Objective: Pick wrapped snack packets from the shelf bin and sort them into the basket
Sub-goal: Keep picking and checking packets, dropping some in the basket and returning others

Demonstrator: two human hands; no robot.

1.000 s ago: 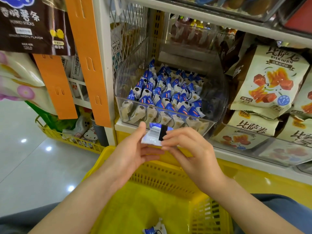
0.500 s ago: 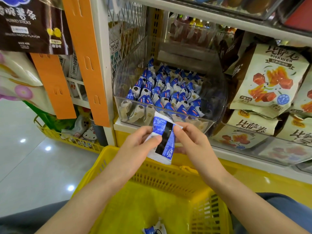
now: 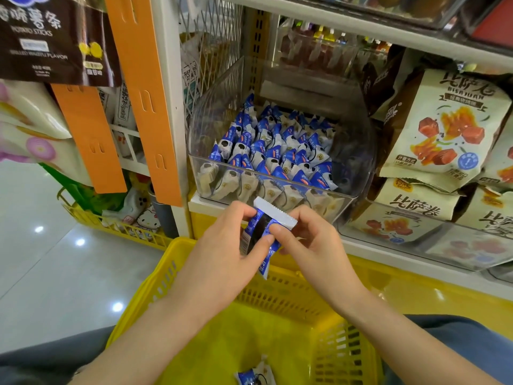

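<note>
A blue-and-white wrapped snack packet is held between both hands above the far rim of the yellow basket. My left hand pinches its lower left side with thumb and fingers. My right hand pinches its upper right end. The clear shelf bin just behind holds several rows of the same blue-and-white packets. One packet lies on the basket floor at the bottom edge of the view.
Orange price strips hang at the left of the shelf post. Cream snack bags fill the shelf at the right. A second yellow basket with goods stands on the tiled floor at the left.
The packet has turned in my hands from flat to tilted, its white crimped end now pointing up and right. Both hands have stayed in front of the bin.
</note>
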